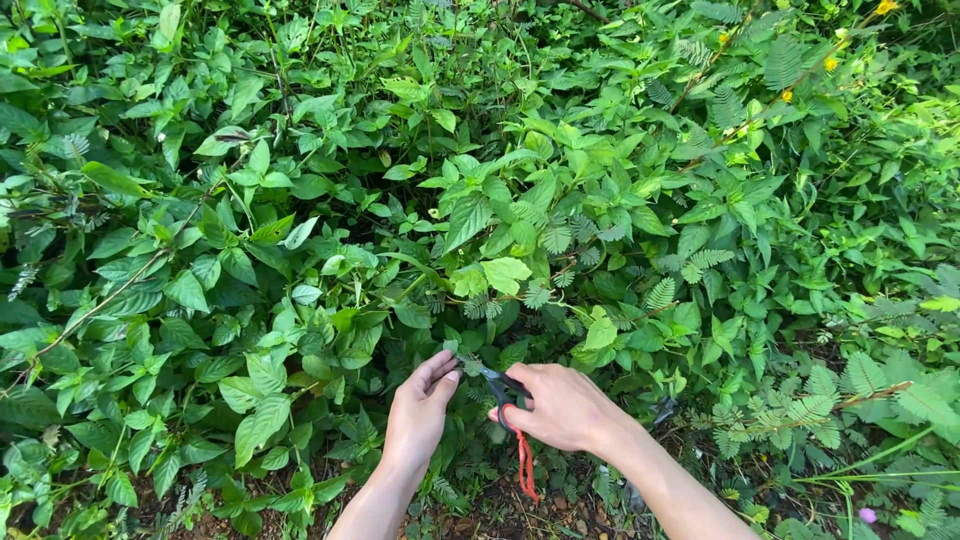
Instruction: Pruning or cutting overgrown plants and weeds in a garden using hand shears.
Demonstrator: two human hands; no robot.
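My right hand (562, 405) grips a small pair of dark scissors (497, 381) with a red cord (524, 466) hanging from the handle. The blades point left toward a leafy stem low in the bush. My left hand (420, 405) reaches in beside the blades, its fingertips pinching or touching a small leaf or stem (452, 352) near the scissor tips. Both forearms come up from the bottom of the head view.
Dense green bush (480, 200) fills the view, with broad leaves and feathery fern-like fronds (800, 405). Yellow flowers (830, 62) show at the upper right. Bare brown soil (480, 510) and leaf litter lie under my arms.
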